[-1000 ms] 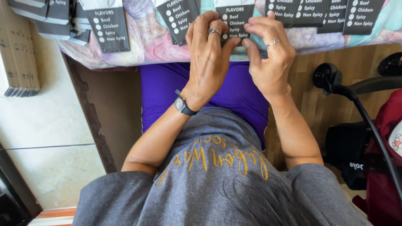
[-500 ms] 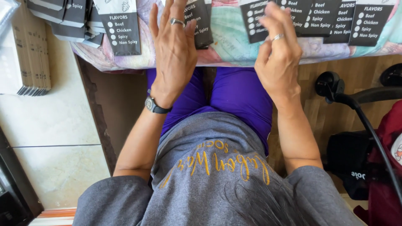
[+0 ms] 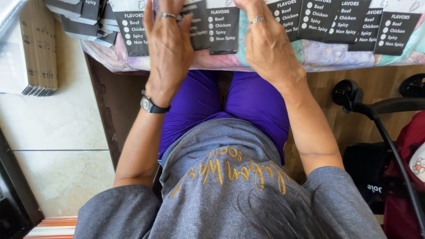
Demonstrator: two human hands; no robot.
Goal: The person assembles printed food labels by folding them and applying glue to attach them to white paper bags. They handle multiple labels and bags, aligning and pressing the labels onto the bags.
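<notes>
A row of black flat pouches with white checklist print lies along the near edge of a table covered in a pastel patterned cloth. My left hand, with a ring and a black wristwatch, lies flat with fingers spread on one pouch. My right hand, also ringed, rests palm down on the cloth between two pouches; its fingertips run out of the top of the picture. At far left a loose stack of the same pouches sits on the table corner.
A bundle of brown flat cartons lies on the pale tiled floor at left. At right, on wood flooring, stand a black wheeled frame and a red bag. My purple-clad lap fills the space under the table edge.
Both hands have moved forward onto the table and spread apart, the left going leftward onto a pouch. They were close together over one pouch a second ago.
</notes>
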